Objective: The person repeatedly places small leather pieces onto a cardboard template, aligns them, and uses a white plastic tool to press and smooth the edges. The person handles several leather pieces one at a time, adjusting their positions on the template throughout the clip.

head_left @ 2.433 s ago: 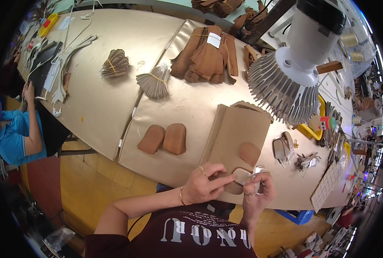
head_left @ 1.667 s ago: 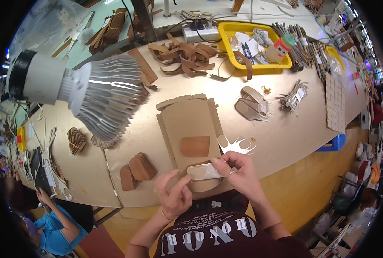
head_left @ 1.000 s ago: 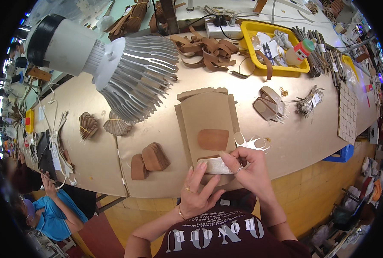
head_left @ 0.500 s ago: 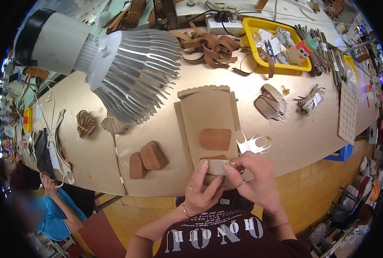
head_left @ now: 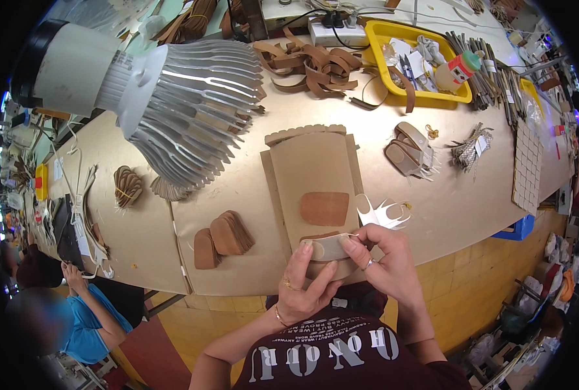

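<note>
A pale beige leather strap piece with rounded ends is stretched between my two hands near the table's front edge. My left hand pinches its left end, thumb and fingers closed. At the other end, my right hand grips it between thumb and forefinger. Partly hidden behind the strap piece lies a brown leather piece. Just beyond it, another rounded brown leather piece rests flat on a cardboard board. White looped cut-outs lie right of the board, close to my right hand.
A large finned lamp hangs over the table's left side. Stacked brown leather pieces sit left of the board. At the back are leather strips and a yellow tray. Bundled strap pieces lie right. Another person sits at left.
The strap piece has turned so that its broad, rounded face shows more. My right fingers have shifted slightly at its right end, while my left hand stays nearly in place.
</note>
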The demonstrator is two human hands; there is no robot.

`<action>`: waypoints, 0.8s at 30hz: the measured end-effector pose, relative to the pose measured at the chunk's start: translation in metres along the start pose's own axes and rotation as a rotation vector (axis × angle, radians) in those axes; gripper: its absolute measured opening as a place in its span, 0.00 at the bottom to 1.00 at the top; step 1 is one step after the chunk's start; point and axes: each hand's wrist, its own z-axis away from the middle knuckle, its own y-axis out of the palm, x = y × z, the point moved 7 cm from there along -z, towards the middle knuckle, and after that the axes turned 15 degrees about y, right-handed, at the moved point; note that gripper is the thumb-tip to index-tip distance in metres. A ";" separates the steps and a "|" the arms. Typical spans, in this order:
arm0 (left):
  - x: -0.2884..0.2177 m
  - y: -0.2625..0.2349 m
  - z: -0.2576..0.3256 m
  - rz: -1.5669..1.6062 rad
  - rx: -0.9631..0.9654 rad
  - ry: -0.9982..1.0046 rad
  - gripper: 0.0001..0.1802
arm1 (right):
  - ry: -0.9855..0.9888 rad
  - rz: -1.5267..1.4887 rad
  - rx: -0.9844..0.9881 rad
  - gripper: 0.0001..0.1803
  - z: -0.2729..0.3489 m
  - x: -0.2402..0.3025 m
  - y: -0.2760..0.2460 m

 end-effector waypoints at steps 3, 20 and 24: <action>0.000 0.000 0.000 0.001 -0.001 0.000 0.21 | 0.014 -0.007 -0.003 0.14 0.000 0.001 0.001; 0.003 0.015 0.014 -0.136 -0.146 0.114 0.31 | 0.140 -0.047 -0.062 0.18 -0.005 -0.036 0.010; 0.004 0.014 0.012 -0.088 -0.114 0.127 0.37 | 0.089 -0.281 0.000 0.17 -0.014 -0.040 0.011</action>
